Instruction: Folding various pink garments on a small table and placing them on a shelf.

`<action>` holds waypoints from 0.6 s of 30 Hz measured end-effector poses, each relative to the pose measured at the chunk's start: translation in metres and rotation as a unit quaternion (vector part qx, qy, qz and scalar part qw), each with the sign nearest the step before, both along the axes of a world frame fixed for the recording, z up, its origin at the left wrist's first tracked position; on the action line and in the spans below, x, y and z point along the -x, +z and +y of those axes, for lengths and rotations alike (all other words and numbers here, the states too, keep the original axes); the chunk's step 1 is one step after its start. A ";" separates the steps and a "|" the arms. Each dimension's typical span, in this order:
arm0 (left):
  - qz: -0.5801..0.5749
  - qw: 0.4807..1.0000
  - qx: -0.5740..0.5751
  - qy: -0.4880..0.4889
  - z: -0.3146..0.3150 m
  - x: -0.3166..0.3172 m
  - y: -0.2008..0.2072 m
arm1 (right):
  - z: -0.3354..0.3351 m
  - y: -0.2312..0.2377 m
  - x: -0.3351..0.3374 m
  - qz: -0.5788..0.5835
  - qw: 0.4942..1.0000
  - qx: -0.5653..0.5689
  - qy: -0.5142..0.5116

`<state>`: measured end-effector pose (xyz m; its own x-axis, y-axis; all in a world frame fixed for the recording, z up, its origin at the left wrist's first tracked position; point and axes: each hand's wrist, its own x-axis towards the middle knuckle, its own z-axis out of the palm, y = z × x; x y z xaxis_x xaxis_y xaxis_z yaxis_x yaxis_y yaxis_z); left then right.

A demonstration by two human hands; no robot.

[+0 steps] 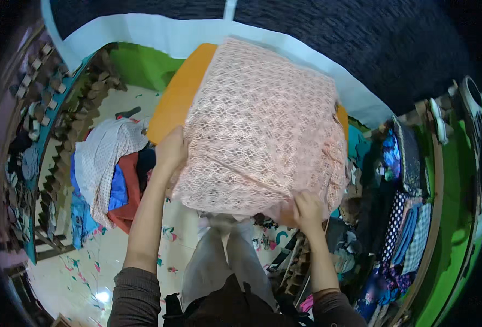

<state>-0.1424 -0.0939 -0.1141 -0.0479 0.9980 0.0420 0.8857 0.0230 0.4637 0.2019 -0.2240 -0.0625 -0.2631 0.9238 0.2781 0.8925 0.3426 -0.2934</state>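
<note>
Gripped at both near corners: left hand (171,150) closed on the left edge of a folded pink lace garment (265,128), right hand (308,211) pinching its lower right corner. Held flat over an orange table (176,95), covering most of the tabletop. Pale peach-pink, open diamond-pattern knit, folded into a rough square with a crease running across the near part. Heaped to the left on the floor: a pile of clothes (110,174), white dotted, blue and red. Stacked on the right: folded patterned fabrics (401,218), dotted, checked and floral. Below, grey trousers (222,261) and a tiled floor (83,272) with small coloured motifs.
</note>
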 end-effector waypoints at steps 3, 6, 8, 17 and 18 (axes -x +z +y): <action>0.055 0.993 -0.108 0.010 0.002 -0.019 0.002 | 0.000 -0.011 0.014 0.023 0.991 0.131 0.033; 0.057 0.947 -0.314 0.035 -0.024 -0.073 0.034 | -0.005 -0.036 -0.005 0.060 0.985 0.138 0.084; 0.022 0.955 -0.288 -0.071 -0.053 -0.122 0.038 | -0.013 -0.043 -0.031 0.129 0.985 0.084 -0.080; 0.015 0.934 -0.096 -0.344 -0.122 -0.276 -0.027 | -0.016 -0.082 -0.146 0.140 0.911 0.037 -0.385; 0.014 0.932 -0.096 -0.348 -0.121 -0.287 -0.029 | -0.014 -0.083 -0.161 0.150 0.902 0.027 -0.403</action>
<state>0.1442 -0.2149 -0.1434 0.6133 0.7604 0.2139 0.6665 -0.6435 0.3766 0.3624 -0.2383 -0.1456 0.5798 0.7959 0.1741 0.7232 -0.4043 -0.5600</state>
